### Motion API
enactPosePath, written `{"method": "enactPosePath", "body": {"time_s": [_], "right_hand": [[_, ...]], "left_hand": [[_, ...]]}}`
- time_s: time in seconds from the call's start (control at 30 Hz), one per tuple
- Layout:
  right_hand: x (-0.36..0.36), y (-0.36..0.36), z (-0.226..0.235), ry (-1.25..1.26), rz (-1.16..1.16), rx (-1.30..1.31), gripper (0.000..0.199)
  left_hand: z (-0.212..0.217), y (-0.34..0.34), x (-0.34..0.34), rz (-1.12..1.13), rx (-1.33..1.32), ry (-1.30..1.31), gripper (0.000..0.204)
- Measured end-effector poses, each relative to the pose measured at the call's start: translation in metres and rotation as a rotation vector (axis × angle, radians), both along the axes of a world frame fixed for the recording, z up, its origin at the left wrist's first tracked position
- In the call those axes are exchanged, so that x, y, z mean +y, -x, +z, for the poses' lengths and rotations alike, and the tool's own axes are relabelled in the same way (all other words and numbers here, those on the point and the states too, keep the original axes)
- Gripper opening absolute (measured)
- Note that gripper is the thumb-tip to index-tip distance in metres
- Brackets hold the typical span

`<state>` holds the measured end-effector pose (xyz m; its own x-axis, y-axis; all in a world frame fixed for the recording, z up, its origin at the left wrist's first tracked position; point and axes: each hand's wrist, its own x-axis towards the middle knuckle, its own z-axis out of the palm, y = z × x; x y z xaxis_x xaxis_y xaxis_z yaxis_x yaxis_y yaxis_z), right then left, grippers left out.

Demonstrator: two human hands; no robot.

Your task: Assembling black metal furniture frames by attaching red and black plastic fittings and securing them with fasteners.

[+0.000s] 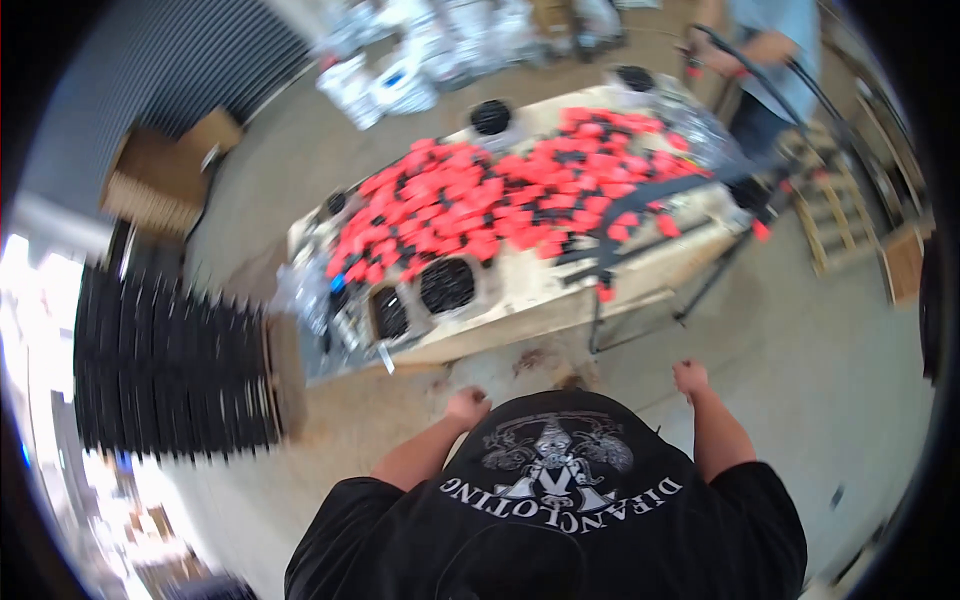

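Note:
My left hand (468, 408) hangs in front of my body, loosely curled, with nothing visible in it. Out to the right, my right hand (690, 377) is also curled into a loose fist and appears to hold nothing. Both are apart from the workbench (520, 285) ahead. A wide heap of red-and-black plastic parts (450, 200) covers much of its top. At the bench's right end is a black tubular frame (650, 188) with red tips, its legs reaching down beside the near edge. Motion blurs its details.
Tubs of small black parts (447, 285) stand on the bench. A co-worker (775, 60) at the far right grips black tubing. Stacked black pieces (175, 365) rise at left, near a cardboard box (160, 180). White sacks (400, 85) lie behind; a wooden pallet (835, 215) is right.

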<state>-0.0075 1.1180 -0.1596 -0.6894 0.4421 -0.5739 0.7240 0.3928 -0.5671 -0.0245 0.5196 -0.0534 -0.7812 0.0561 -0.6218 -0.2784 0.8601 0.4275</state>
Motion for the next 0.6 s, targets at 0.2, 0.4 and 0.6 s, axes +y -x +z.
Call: {"method": "enactPosePath", "body": {"time_s": [0.2,0.4,0.6], "right_hand": [[-0.121,0.045,-0.009,0.072,1.079,-0.506,0.04],[-0.245,0.112,0.005,0.049,1.994,-0.313,0.05],[-0.534,0.076,0.192,-0.064,1.403,-0.599,0.021]], "left_hand": [[-0.08,-0.301,-0.235,0.287,-0.381,0.599,0.037],[-0.001,-0.338,-0.199,1.108,-0.288,0.134,0.042],[-0.078,-0.432,-0.189,1.289,-0.339,-0.023,0.048]]}}
